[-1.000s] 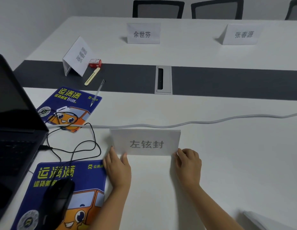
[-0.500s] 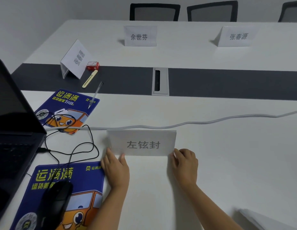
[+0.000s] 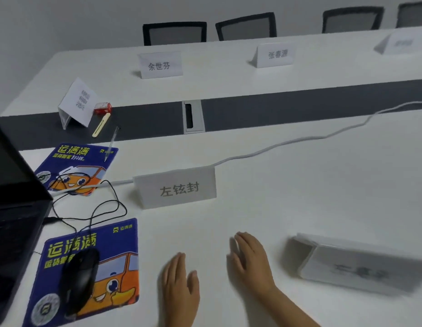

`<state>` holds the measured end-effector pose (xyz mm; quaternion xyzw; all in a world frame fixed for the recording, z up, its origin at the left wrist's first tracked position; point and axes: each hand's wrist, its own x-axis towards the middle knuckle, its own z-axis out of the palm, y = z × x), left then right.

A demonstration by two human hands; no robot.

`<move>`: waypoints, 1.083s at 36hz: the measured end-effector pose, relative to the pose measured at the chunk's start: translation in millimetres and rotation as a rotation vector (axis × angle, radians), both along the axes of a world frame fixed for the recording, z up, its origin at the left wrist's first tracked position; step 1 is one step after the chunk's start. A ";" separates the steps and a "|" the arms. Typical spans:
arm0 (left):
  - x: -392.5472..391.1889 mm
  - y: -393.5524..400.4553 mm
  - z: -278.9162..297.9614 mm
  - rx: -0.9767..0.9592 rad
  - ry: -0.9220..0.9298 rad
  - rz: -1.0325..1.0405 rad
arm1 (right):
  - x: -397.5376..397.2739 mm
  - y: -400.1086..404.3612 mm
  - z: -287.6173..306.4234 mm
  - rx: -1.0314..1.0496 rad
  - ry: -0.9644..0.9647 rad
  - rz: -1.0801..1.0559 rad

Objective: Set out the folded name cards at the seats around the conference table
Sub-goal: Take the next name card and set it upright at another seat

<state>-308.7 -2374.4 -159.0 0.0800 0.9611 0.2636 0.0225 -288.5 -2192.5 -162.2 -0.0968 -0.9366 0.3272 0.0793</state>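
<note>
near name card (image 3: 177, 188) standing at near seat, clear of both hands. left hand (image 3: 180, 283) and right hand (image 3: 251, 258) flat, fingers straight, holding nothing. next likely: reach right for lying card stack (image 3: 356, 263), grip one.
</note>
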 end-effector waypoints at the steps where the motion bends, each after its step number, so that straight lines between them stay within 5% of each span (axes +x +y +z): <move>1: 10.4 -1.2 -0.6 0.009 -0.010 -0.047 | 20.7 2.6 5.8 -0.063 0.003 -0.013; 5: 34.9 6.5 6.5 0.081 0.034 -0.095 | 103.3 26.1 28.0 -0.255 0.129 -0.248; 12: 58.8 94.1 45.6 0.403 -0.205 -0.171 | 178.7 90.4 74.5 -0.213 0.335 -0.776; 16: 69.7 149.9 71.9 0.436 -0.394 -0.320 | 176.1 131.6 87.1 -0.344 0.174 -0.935; 28: 62.9 211.9 77.1 0.322 -0.338 -0.251 | 145.7 192.6 88.2 -0.572 0.054 -0.872; 39: 77.9 156.5 103.4 0.338 -0.333 -0.177 | 184.7 138.9 113.8 -0.630 0.146 -0.849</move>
